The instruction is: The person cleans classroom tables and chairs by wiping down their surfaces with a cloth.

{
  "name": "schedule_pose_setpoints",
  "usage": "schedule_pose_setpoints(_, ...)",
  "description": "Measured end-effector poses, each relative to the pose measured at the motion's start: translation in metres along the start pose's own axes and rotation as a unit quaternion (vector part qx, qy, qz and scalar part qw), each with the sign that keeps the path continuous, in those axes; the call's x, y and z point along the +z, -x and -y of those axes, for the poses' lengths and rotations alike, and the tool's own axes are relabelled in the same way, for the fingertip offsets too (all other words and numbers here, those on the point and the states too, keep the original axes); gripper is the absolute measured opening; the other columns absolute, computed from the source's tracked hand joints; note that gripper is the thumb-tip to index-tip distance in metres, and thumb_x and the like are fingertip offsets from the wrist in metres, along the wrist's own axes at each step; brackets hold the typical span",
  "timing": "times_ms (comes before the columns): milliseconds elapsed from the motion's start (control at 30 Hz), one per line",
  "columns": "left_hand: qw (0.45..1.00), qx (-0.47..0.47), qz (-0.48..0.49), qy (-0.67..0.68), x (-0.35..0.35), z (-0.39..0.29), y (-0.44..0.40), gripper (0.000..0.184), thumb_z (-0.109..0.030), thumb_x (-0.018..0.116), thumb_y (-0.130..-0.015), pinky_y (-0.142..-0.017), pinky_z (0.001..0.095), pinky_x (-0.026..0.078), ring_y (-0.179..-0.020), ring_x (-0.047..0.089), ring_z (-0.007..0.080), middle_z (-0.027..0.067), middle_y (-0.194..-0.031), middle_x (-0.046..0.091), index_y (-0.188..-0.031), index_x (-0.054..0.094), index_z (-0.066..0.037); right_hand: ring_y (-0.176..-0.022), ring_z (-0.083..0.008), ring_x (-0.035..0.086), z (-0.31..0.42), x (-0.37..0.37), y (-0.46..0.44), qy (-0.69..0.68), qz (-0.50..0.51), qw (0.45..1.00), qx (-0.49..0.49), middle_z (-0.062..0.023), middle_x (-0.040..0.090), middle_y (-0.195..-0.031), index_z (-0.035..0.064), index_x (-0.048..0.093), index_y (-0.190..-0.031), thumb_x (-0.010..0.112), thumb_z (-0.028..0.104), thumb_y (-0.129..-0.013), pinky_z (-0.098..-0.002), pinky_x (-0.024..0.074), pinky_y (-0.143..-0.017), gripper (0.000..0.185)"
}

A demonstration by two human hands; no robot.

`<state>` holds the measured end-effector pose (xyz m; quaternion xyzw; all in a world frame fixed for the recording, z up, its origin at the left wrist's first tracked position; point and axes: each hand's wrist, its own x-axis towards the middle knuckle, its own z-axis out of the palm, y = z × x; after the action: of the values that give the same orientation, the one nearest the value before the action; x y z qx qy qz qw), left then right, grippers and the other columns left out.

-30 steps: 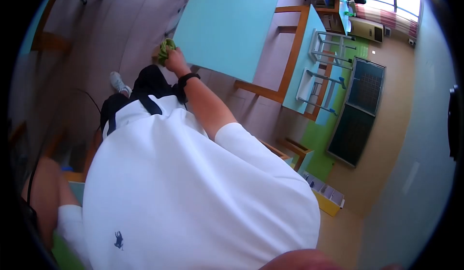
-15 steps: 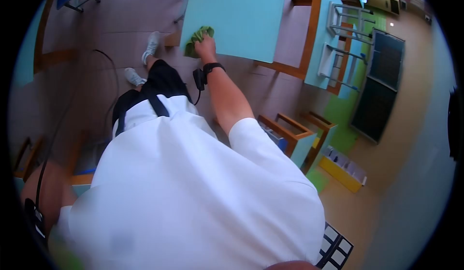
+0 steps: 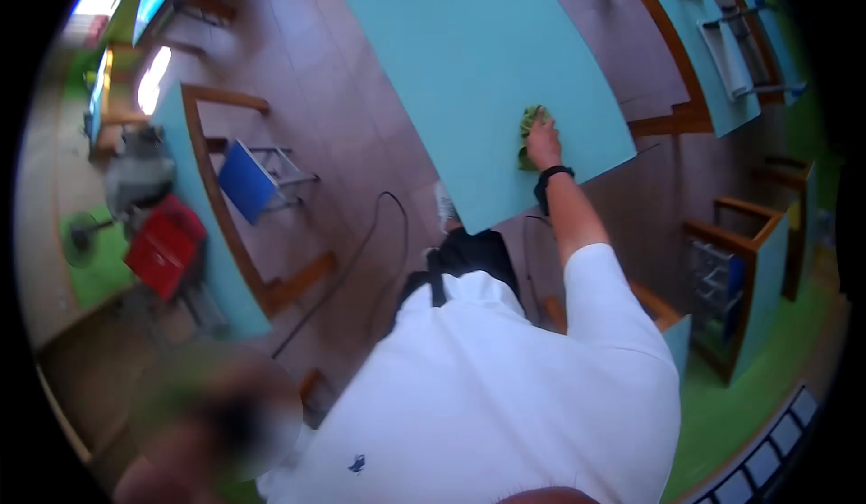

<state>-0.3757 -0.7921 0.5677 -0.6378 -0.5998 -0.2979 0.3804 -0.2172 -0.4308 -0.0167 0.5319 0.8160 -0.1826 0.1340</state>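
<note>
My right hand [image 3: 543, 143], with a black band on the wrist, is closed on a crumpled green cloth [image 3: 529, 136]. The cloth lies against the light blue tabletop [image 3: 469, 62], near the table's near right end. At the lower left, my left arm [image 3: 167, 468] is smeared by motion. A dark blurred patch shows near that wrist, and the fingers of my left hand cannot be made out.
A blue-seated stool [image 3: 246, 182] stands on the floor to the left, beside another table [image 3: 212, 233]. A red chair [image 3: 167, 247] is farther left. A dark cable [image 3: 352, 265] curves over the floor. Wood-framed tables [image 3: 753, 278] stand at the right.
My right hand and the green cloth have moved from the table's edge farther onto its top. The view has swung left, bringing the red chair into sight.
</note>
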Motion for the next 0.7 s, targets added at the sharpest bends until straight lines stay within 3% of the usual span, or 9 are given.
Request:
schedule_pose_setpoints(33, 0.951, -0.082, -0.088, 0.284, 0.040, 0.011, 0.012, 0.051, -0.047, 0.034, -0.095, -0.103, 0.0372, 0.032, -0.129, 0.037, 0.0145, 0.0023, -0.139, 0.041, -0.134, 0.042, -0.015, -0.104, -0.0379, 0.052, -0.009, 0.001, -0.009, 0.005, -0.023, 1.000, -0.002, -0.0173, 0.038, -0.130, 0.0099, 0.018, -0.148, 0.042, 0.011, -0.093, -0.0478, 0.0487, -0.090, 0.061)
schedule_pose_setpoints(67, 0.806, -0.104, -0.214, 0.541, 0.081, 0.022, 0.025, 0.073, -0.062, 0.034, -0.089, -0.098, 0.0495, 0.038, -0.121, 0.047, 0.0300, 0.0161, -0.131, 0.048, -0.132, 0.042, -0.003, -0.104, -0.0379, 0.052, -0.014, -0.006, -0.015, -0.021, -0.022, 0.999, 0.025, -0.0173, 0.038, -0.130, 0.0099, 0.018, -0.148, 0.042, 0.011, -0.093, -0.0478, 0.0487, -0.090, 0.061)
schedule_pose_setpoints(100, 0.859, -0.170, -0.178, 0.450, 0.101, 0.039, 0.062, 0.079, -0.066, 0.035, -0.087, -0.099, 0.0508, 0.036, -0.118, 0.049, 0.0310, 0.0174, -0.129, 0.049, -0.131, 0.042, -0.001, -0.107, -0.0375, 0.050, -0.012, -0.010, -0.015, -0.034, -0.029, 0.999, 0.016, -0.0171, 0.037, -0.129, 0.0125, 0.017, -0.149, 0.045, 0.010, -0.091, -0.0474, 0.0488, -0.090, 0.064)
schedule_pose_setpoints(133, 0.908, -0.213, 0.031, 0.359, 0.129, 0.055, 0.090, 0.072, -0.062, 0.038, -0.089, -0.099, 0.0465, 0.038, -0.118, 0.050, 0.0306, 0.0177, -0.127, 0.052, -0.129, 0.046, -0.003, -0.109, -0.0371, 0.049, -0.016, -0.010, -0.014, -0.034, -0.031, 0.999, 0.004, -0.0168, 0.037, -0.129, 0.0151, 0.017, -0.149, 0.049, 0.009, -0.089, -0.0471, 0.0489, -0.091, 0.068)
schedule_pose_setpoints(200, 0.881, -0.240, 0.305, 0.271, 0.199, 0.077, 0.149, 0.039, -0.033, 0.056, -0.092, -0.093, 0.0378, 0.045, -0.113, 0.055, 0.0292, 0.0157, -0.123, 0.057, -0.120, 0.055, -0.005, -0.110, -0.0368, 0.047, -0.012, -0.012, -0.020, -0.053, -0.032, 0.998, 0.001, -0.0164, 0.037, -0.129, 0.0186, 0.017, -0.149, 0.053, 0.009, -0.087, -0.0468, 0.0490, -0.090, 0.072)
schedule_pose_setpoints(233, 0.877, -0.165, 0.386, 0.233, 0.229, 0.070, 0.166, 0.036, -0.008, 0.066, -0.083, -0.092, 0.0407, 0.047, -0.110, 0.057, 0.0270, 0.0116, -0.122, 0.058, -0.118, 0.057, -0.011, -0.112, -0.0365, 0.046, -0.013, -0.016, -0.019, -0.060, -0.035, 0.997, -0.022, -0.0160, 0.036, -0.129, 0.0220, 0.018, -0.149, 0.057, 0.008, -0.085, -0.0466, 0.0492, -0.090, 0.077)
schedule_pose_setpoints(267, 0.850, -0.167, 0.437, 0.241, 0.255, 0.056, 0.183, 0.035, -0.008, 0.065, -0.083, -0.090, 0.0399, 0.048, -0.109, 0.057, 0.0302, 0.0115, -0.121, 0.058, -0.116, 0.058, -0.012, -0.112, -0.0365, 0.046, -0.014, -0.019, -0.018, -0.058, -0.031, 0.998, -0.012, -0.0160, 0.036, -0.129, 0.0220, 0.018, -0.149, 0.057, 0.008, -0.085, -0.0466, 0.0492, -0.090, 0.077)
schedule_pose_setpoints(500, 0.694, -0.149, 0.599, 0.371, 0.343, -0.028, 0.269, 0.037, -0.016, 0.063, -0.084, -0.094, 0.0419, 0.043, -0.111, 0.052, 0.0330, 0.0132, -0.127, 0.051, -0.120, 0.054, -0.011, -0.116, -0.0368, 0.042, -0.014, -0.025, -0.020, -0.110, -0.014, 0.994, 0.007, -0.0161, 0.033, -0.132, 0.0328, 0.017, -0.148, 0.062, 0.008, -0.082, -0.0457, 0.0484, -0.093, 0.084)
schedule_pose_setpoints(700, 0.709, -0.090, 0.611, 0.341, 0.384, -0.041, 0.332, 0.044, -0.017, 0.063, -0.082, -0.097, 0.0450, 0.042, -0.123, 0.044, 0.0388, 0.0193, -0.138, 0.040, -0.124, 0.050, -0.011, -0.113, -0.0397, 0.043, -0.017, -0.019, -0.021, -0.138, -0.036, 0.989, 0.029, -0.0175, 0.036, -0.129, 0.0372, 0.025, -0.146, 0.062, 0.004, -0.079, -0.0461, 0.0472, -0.093, 0.083)
